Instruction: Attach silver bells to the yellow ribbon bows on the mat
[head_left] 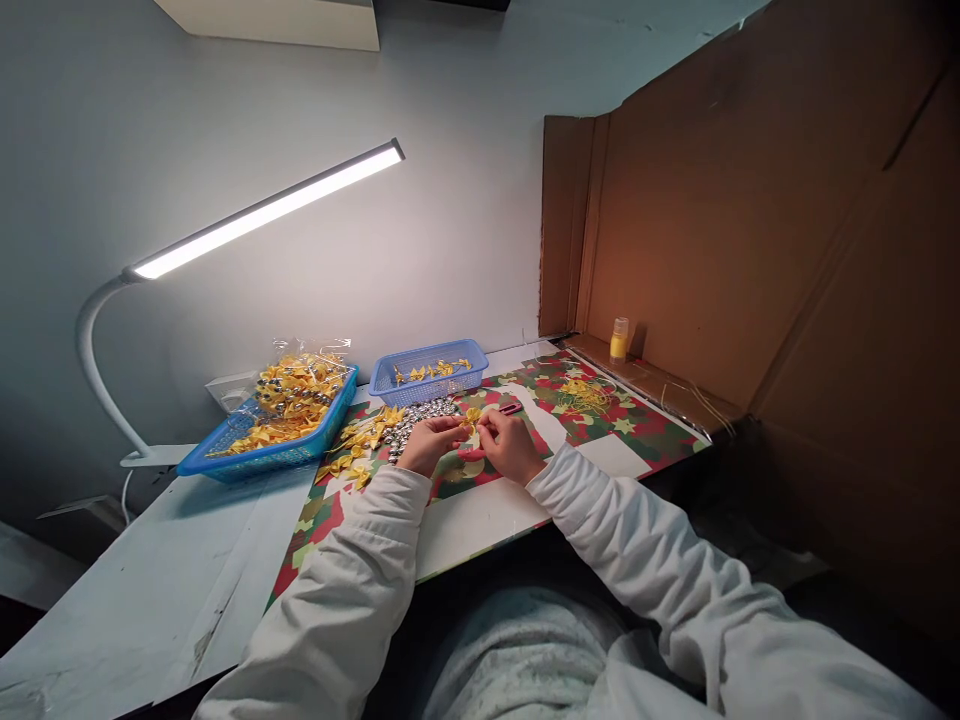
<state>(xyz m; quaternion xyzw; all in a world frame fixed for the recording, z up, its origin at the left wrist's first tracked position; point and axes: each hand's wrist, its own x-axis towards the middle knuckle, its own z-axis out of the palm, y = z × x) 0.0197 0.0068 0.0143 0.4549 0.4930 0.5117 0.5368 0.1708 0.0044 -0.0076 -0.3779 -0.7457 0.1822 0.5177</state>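
A small yellow ribbon bow (472,415) is pinched between my two hands, above the middle of the patterned sheet. My left hand (429,445) grips its left side with closed fingers. On the other side, the fingertips of my right hand (511,446) press together at the bow; any fine thread between them is too small to make out. A heap of small silvery beads or bells (420,412) lies just behind my left hand. Loose yellow bows (367,435) are spread to its left. Beyond my right hand shows a small reddish tool (511,408), partly hidden.
A blue basket (270,460) heaped with yellow bows stands at left, under a lit lamp (270,212). A smaller blue basket (427,385) holds several bows. Yellow cords (585,394) lie at right, near a yellow bottle (619,342) and a cardboard wall (712,220).
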